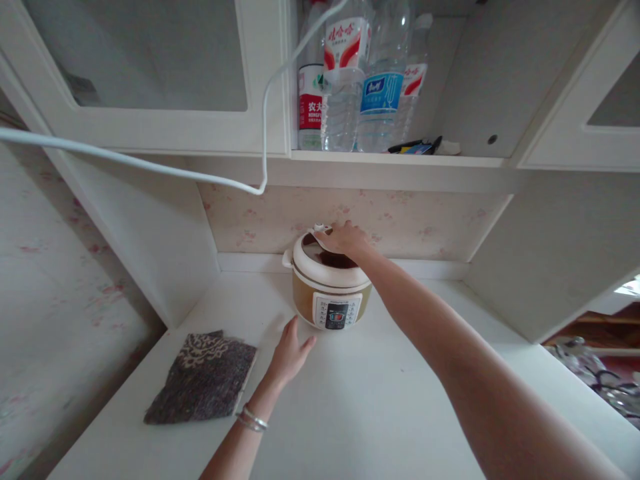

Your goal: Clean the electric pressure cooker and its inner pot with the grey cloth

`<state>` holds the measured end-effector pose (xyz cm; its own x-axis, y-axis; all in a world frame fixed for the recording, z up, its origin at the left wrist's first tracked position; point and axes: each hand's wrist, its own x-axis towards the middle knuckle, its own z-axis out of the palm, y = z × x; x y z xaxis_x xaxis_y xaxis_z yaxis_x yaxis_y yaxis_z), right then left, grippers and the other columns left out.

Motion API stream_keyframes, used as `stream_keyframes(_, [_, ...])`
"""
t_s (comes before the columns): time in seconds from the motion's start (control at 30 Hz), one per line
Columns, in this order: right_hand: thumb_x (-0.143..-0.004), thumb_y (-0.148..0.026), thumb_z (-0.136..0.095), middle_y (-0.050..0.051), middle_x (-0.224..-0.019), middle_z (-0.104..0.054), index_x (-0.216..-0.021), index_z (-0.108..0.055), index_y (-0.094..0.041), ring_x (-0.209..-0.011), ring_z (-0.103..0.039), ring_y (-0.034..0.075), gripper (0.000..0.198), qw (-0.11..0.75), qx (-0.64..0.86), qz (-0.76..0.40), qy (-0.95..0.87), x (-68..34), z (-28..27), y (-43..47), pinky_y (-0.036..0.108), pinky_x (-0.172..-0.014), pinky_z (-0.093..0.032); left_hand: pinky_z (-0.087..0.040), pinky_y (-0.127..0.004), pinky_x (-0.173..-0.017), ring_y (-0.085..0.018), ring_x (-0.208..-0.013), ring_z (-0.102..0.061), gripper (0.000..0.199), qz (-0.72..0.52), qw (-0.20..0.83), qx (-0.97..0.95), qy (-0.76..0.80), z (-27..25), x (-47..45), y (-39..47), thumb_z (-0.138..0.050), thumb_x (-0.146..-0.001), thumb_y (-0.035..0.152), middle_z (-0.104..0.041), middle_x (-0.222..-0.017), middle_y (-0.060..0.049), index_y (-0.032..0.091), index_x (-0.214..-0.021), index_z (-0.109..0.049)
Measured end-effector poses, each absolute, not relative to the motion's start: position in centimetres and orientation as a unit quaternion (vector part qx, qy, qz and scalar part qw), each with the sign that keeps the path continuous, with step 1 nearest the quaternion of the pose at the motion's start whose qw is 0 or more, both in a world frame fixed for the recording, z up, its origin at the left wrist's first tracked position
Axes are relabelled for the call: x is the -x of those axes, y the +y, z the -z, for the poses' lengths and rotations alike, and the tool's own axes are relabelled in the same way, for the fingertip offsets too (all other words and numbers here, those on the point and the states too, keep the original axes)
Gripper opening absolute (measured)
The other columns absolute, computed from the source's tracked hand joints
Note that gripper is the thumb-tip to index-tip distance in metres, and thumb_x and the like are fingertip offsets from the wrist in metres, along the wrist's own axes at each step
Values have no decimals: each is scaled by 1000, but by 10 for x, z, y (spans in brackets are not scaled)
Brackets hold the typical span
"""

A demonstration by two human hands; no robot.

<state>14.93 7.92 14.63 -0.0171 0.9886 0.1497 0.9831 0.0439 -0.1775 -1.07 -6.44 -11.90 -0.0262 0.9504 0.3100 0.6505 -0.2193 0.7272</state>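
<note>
A white and gold electric pressure cooker stands upright on the white counter, its control panel facing me. My right hand reaches across the top of its lid. The fingers curl over the handle area, which is mostly hidden beneath the hand. My left hand is low at the cooker's front left, close to its base, with thumb and fingers apart and nothing in them. Whether its fingertips touch the base, I cannot tell. Two bangles circle the left wrist.
A folded dark patterned cloth lies on the counter at left. Several plastic bottles stand on the open shelf above, beside small dark items. A white cable hangs across the upper left. Cabinet panels flank the counter.
</note>
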Motion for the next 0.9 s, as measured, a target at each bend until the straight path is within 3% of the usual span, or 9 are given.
stream_keyframes(0.17, [-81, -79, -24, 25, -131, -50, -134, -49, -12, -120, -48, 40, 89, 101, 683, 10, -723, -149, -136, 100, 52, -96, -36, -46, -44, -102, -25, -125, -53, 45, -319, 81, -715, 618, 166, 43, -141, -48, -92, 37, -57, -133, -13, 17, -132, -50])
stream_keyframes(0.33, [-86, -67, -28, 23, -127, -52, -129, -53, -13, -118, -48, 39, 74, 109, 662, 47, -740, -154, -125, 116, 50, -96, -36, -39, -52, -108, -25, -124, -53, 34, -267, -47, -748, 606, 177, 44, -171, -47, -92, 30, -59, -133, -8, 22, -124, -57])
stream_keyframes(0.47, [-85, -67, -30, 20, -126, -53, -128, -55, -16, -118, -48, 37, 72, 108, 654, 40, -748, -156, -124, 122, 49, -97, -36, -44, -48, -103, -24, -119, -55, 31, -255, -59, -747, 612, 164, 41, -168, -48, -91, 28, -60, -129, -7, 22, -120, -59])
stream_keyframes(0.9, [-82, -71, -31, 20, -132, -52, -131, -54, -18, -119, -50, 39, 75, 94, 674, 3, -733, -150, -136, 113, 51, -95, -38, -41, -48, -103, -25, -114, -56, 27, -273, -22, -737, 618, 146, 37, -169, -49, -89, 23, -63, -121, -6, 24, -112, -63])
